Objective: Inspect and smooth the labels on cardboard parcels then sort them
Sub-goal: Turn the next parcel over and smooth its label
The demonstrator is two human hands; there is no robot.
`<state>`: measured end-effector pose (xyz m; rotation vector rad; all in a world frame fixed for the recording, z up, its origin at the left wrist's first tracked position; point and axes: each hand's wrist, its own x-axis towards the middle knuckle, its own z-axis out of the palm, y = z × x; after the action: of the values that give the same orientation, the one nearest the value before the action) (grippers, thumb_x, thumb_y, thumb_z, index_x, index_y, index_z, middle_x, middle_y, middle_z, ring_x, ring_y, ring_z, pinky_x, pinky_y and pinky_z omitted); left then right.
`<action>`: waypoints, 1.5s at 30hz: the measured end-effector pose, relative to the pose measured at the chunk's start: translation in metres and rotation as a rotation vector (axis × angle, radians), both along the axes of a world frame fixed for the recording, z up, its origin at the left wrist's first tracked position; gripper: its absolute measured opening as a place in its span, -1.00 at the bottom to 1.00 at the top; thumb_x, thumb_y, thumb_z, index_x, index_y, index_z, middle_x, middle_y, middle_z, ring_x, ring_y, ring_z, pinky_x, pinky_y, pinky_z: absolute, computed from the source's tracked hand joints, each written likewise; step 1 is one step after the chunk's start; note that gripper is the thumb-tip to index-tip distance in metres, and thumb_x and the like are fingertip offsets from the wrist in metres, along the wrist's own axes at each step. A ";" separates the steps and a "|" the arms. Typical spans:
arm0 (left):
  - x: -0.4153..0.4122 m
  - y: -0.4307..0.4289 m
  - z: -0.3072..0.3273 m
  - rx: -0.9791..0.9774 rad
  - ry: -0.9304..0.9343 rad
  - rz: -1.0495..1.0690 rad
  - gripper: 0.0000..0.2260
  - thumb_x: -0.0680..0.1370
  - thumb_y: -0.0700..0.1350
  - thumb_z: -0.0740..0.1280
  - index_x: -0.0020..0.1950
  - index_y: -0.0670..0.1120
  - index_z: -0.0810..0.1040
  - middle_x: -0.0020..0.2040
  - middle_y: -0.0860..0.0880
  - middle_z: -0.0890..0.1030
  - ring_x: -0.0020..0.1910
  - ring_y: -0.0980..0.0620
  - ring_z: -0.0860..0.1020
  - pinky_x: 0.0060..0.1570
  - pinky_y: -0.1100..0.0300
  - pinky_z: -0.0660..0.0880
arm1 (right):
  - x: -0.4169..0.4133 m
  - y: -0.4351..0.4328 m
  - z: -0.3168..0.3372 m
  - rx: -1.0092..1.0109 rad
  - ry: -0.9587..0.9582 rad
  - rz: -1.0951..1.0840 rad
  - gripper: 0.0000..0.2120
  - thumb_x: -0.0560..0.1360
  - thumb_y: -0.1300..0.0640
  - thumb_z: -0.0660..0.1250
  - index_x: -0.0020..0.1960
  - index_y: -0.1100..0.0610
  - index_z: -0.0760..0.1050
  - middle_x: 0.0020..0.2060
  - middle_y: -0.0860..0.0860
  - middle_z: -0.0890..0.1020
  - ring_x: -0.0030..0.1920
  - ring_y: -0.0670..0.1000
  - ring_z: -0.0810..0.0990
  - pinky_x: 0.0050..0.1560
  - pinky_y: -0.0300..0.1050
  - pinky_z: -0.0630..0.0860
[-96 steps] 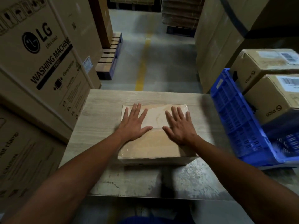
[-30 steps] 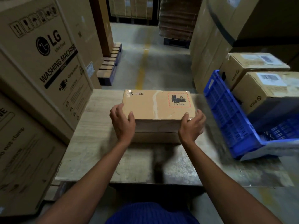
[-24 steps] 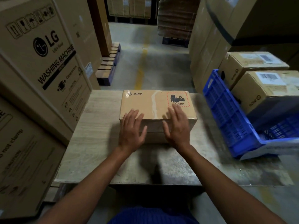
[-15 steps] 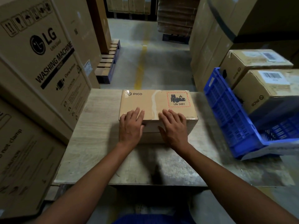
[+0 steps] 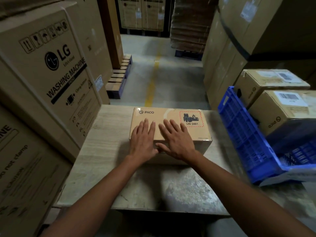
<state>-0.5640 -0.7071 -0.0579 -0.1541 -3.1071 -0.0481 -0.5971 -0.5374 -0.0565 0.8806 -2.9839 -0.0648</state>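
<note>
1. Tall washing-machine cartons [image 5: 51, 74] are stacked along the left, as in the earlier frames.
2. The table [image 5: 106, 151] fills the middle, its near part worn and blotchy.
3. A blue crate [image 5: 239, 134] stands tilted just beside the table's right side, in the same place as half a second ago.
4. Two brown boxes [image 5: 282, 106] with white barcode stickers sit at the crate's far side, one behind the other.
5. The parcel [image 5: 169, 124] lies on the far middle of the table, well apart from the crate. The face printed PICO is up. About three seconds ago it lay lower and flatter with a taped face up. It has kept its present place over the last second.
6. The right hand [image 5: 177, 139] lies flat on the parcel's top with its fingers straight and slightly spread. They reach toward the middle of the top. Half a second ago they were bent over the near edge.
7. The left hand [image 5: 142, 139] lies flat just beside it, fingers straight and close together. It too has slid farther onto the top. A second ago both hands gripped the parcel's ends. The two thumbs now meet over the near edge.
8. The red-bordered label [image 5: 191, 118] reading UN 3481 sits at the top's far right corner. It is uncovered, just beyond the right hand's fingertips.
</note>
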 end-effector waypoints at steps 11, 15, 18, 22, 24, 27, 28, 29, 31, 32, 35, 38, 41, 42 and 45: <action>-0.028 -0.006 0.014 -0.005 -0.075 -0.055 -0.01 0.36 0.54 0.22 0.56 -0.08 0.10 0.62 -0.19 -0.04 0.59 -0.22 -0.07 0.53 -0.21 -0.04 | -0.040 -0.002 0.040 0.049 0.066 0.148 -0.24 0.49 -0.52 -0.03 0.33 0.04 0.43 0.28 0.11 0.50 0.20 0.15 0.47 0.13 0.13 0.45; -0.035 -0.011 0.014 0.011 -0.126 -0.099 0.06 0.38 0.56 0.18 0.63 -0.09 -0.07 0.64 -0.16 -0.19 0.61 -0.17 -0.17 0.55 -0.17 -0.12 | -0.038 0.003 0.026 0.007 -0.019 0.043 -0.05 0.40 -0.59 -0.26 0.53 -0.02 0.24 0.58 0.21 0.18 0.55 0.27 0.15 0.43 0.32 0.20; -0.037 -0.007 0.019 -0.003 -0.145 -0.083 0.08 0.36 0.57 0.19 0.64 -0.01 -0.12 0.64 -0.15 -0.11 0.61 -0.20 -0.09 0.53 -0.21 -0.06 | -0.041 0.003 0.021 -0.023 -0.137 -0.031 0.06 0.30 -0.66 -0.33 0.64 -0.08 -0.01 0.62 0.21 -0.01 0.62 0.22 -0.06 0.53 0.36 -0.04; -0.048 0.010 0.041 -0.026 -0.265 -0.031 0.14 0.27 0.57 0.31 0.62 -0.04 -0.01 0.62 -0.18 -0.01 0.57 -0.27 0.01 0.44 -0.36 0.10 | -0.051 0.006 0.033 0.026 -0.217 0.012 0.07 0.27 -0.61 -0.27 0.65 -0.08 -0.06 0.63 0.21 -0.02 0.62 0.21 -0.05 0.56 0.28 -0.03; -0.052 0.022 0.051 -0.064 -0.310 -0.010 0.16 0.25 0.55 0.36 0.60 -0.09 0.02 0.61 -0.22 0.01 0.56 -0.31 0.03 0.40 -0.40 0.12 | -0.060 0.015 0.041 0.081 -0.253 0.064 0.12 0.22 -0.61 -0.25 0.65 -0.05 -0.07 0.63 0.18 -0.05 0.63 0.18 -0.06 0.58 0.20 -0.02; -0.054 0.039 0.046 -0.055 -0.318 -0.114 0.16 0.33 0.50 0.34 0.63 -0.12 -0.13 0.63 -0.20 -0.20 0.60 -0.24 -0.18 0.46 -0.38 -0.05 | -0.060 0.037 0.039 0.075 -0.221 0.017 0.17 0.19 -0.67 -0.21 0.65 -0.05 -0.08 0.63 0.16 -0.10 0.63 0.18 -0.11 0.56 0.27 -0.05; -0.053 0.044 0.041 -0.027 -0.288 -0.181 0.13 0.37 0.48 0.32 0.64 -0.11 -0.16 0.63 -0.16 -0.24 0.60 -0.19 -0.23 0.48 -0.35 -0.08 | -0.056 0.045 0.035 0.054 -0.198 -0.038 0.20 0.17 -0.71 -0.24 0.65 -0.05 -0.08 0.63 0.16 -0.13 0.62 0.21 -0.13 0.54 0.34 -0.06; -0.052 0.048 0.035 0.008 -0.249 -0.231 0.08 0.42 0.46 0.30 0.64 -0.10 -0.16 0.63 -0.13 -0.25 0.60 -0.15 -0.25 0.50 -0.33 -0.10 | -0.051 0.052 0.031 0.031 -0.172 -0.095 0.23 0.15 -0.73 -0.30 0.65 -0.04 -0.07 0.63 0.17 -0.14 0.62 0.24 -0.14 0.52 0.38 -0.08; -0.050 0.053 0.024 0.053 -0.181 -0.261 -0.01 0.46 0.43 0.26 0.64 -0.07 -0.13 0.64 -0.10 -0.20 0.61 -0.09 -0.23 0.52 -0.29 -0.13 | -0.043 0.059 0.022 0.001 -0.143 -0.179 0.26 0.14 -0.73 -0.39 0.65 -0.02 -0.05 0.63 0.19 -0.11 0.61 0.27 -0.11 0.52 0.40 -0.08; -0.050 0.053 0.020 0.058 -0.155 -0.260 -0.03 0.47 0.43 0.24 0.64 -0.06 -0.11 0.65 -0.09 -0.17 0.62 -0.07 -0.21 0.53 -0.28 -0.13 | -0.042 0.061 0.021 -0.005 -0.144 -0.199 0.26 0.14 -0.72 -0.40 0.65 -0.01 -0.06 0.63 0.20 -0.08 0.62 0.26 -0.08 0.53 0.40 -0.07; -0.054 0.051 0.017 0.059 -0.129 -0.260 -0.04 0.46 0.46 0.20 0.65 -0.05 -0.06 0.65 -0.08 -0.11 0.62 -0.05 -0.14 0.54 -0.24 -0.12 | -0.045 0.058 0.023 -0.015 -0.174 -0.215 0.27 0.14 -0.72 -0.42 0.65 0.00 -0.06 0.63 0.20 -0.03 0.62 0.23 -0.05 0.54 0.38 -0.07; -0.058 0.049 0.017 0.043 -0.125 -0.258 -0.05 0.45 0.46 0.19 0.65 -0.05 -0.05 0.65 -0.08 -0.10 0.62 -0.05 -0.13 0.54 -0.24 -0.10 | -0.048 0.056 0.027 -0.008 -0.177 -0.214 0.29 0.13 -0.72 -0.42 0.64 0.01 -0.01 0.62 0.21 0.01 0.62 0.23 -0.02 0.52 0.38 -0.06; -0.049 0.050 0.013 0.067 -0.038 -0.290 -0.11 0.46 0.41 0.24 0.61 -0.09 0.12 0.62 -0.16 0.09 0.60 -0.16 0.06 0.53 -0.20 0.05 | -0.036 0.060 0.023 -0.083 0.002 -0.174 0.02 0.37 -0.64 -0.17 0.45 0.08 0.41 0.49 0.20 0.36 0.49 0.24 0.29 0.41 0.25 0.24; -0.045 0.050 0.009 0.091 0.046 -0.321 -0.18 0.44 0.36 0.30 0.54 -0.12 0.28 0.52 -0.23 0.28 0.51 -0.22 0.24 0.47 -0.17 0.21 | -0.031 0.062 0.016 -0.122 0.137 -0.148 -0.16 0.47 -0.54 -0.05 0.27 0.11 0.54 0.36 0.18 0.50 0.36 0.21 0.42 0.27 0.16 0.36; -0.034 0.048 -0.005 0.145 0.301 -0.378 -0.46 0.35 0.16 0.51 0.16 -0.17 0.57 0.08 -0.21 0.56 0.09 -0.22 0.56 0.07 -0.05 0.51 | -0.016 0.064 -0.002 -0.208 0.353 -0.171 -0.55 0.59 -0.25 0.13 0.03 0.10 0.58 0.07 0.11 0.59 0.07 0.14 0.52 -0.04 0.03 0.41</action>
<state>-0.5984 -0.6594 -0.0629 -0.6732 -2.7206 -0.2345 -0.6132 -0.4738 -0.0588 0.5270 -2.6659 0.0775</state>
